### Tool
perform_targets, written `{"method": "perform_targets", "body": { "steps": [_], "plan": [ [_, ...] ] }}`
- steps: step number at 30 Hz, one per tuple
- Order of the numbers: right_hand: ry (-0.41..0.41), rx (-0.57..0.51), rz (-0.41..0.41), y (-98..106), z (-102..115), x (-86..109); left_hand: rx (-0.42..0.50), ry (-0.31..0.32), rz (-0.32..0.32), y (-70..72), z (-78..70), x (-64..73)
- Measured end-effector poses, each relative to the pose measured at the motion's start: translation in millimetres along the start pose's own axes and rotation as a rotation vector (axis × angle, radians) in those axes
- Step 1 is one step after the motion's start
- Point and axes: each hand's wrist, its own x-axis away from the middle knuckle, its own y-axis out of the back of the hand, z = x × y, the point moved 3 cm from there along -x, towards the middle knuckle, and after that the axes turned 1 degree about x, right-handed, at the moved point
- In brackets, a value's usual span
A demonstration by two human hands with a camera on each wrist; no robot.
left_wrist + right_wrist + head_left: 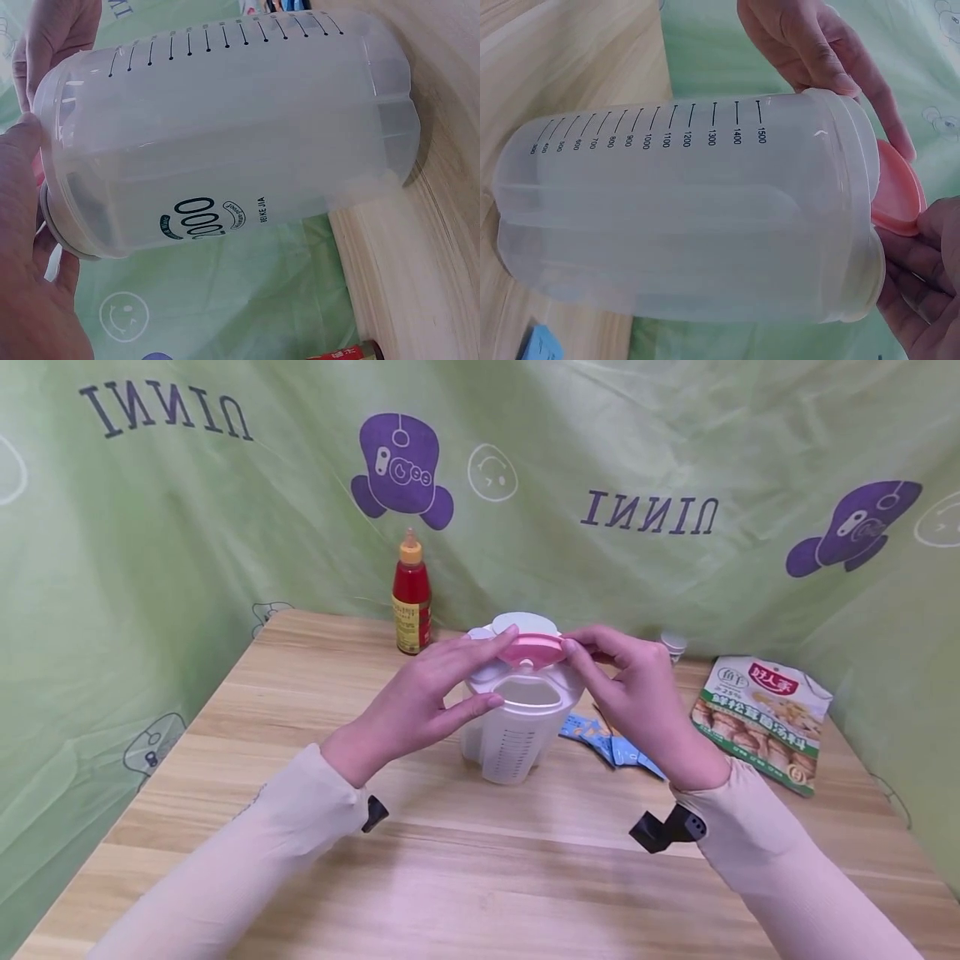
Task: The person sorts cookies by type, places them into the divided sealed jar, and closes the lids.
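Note:
A tall translucent canister [517, 752] with printed volume marks stands upright on the table, topped by a white lid [483, 670]. A pink flap [534, 649] on that lid is raised, with an opening in front of it. My right hand [637, 689] pinches the flap's right edge between thumb and fingers, also seen in the right wrist view. My left hand [423, 697] lies across the lid's left side, index finger against the flap and thumb at the rim. The canister [225, 142] fills the left wrist view and looks empty inside.
A red sauce bottle [412, 602] with a yellow cap stands behind on the left. Blue sachets [611, 747] lie right of the canister. A seasoning pouch [765, 718] lies farther right, near a small white-capped container [673, 646]. Green printed cloth [300, 527] surrounds the wooden table [465, 885].

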Motion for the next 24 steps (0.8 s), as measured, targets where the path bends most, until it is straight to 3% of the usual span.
{"method": "perform_targets", "body": {
  "steps": [8, 12, 16, 19, 24],
  "plan": [
    [0.020, -0.065, 0.018, 5, -9, 2.1, 0.023, -0.003, -0.004, -0.2, 1.1, -0.4],
    [-0.053, -0.130, -0.011, 13, -21, 6.7, 0.037, -0.004, -0.010, -0.7, 1.3, -0.9],
    [-0.158, -0.114, -0.007, 19, -40, 13.4, 0.048, -0.008, -0.018, -1.1, 1.8, -0.9],
    [-0.220, -0.038, 0.064, 17, -59, 19.6, 0.054, -0.013, -0.023, -1.3, 2.2, -0.9],
    [-0.260, 0.071, 0.275, -1, -90, 32.1, 0.064, -0.017, -0.032, -1.4, 2.8, 0.4]
  ]
}}
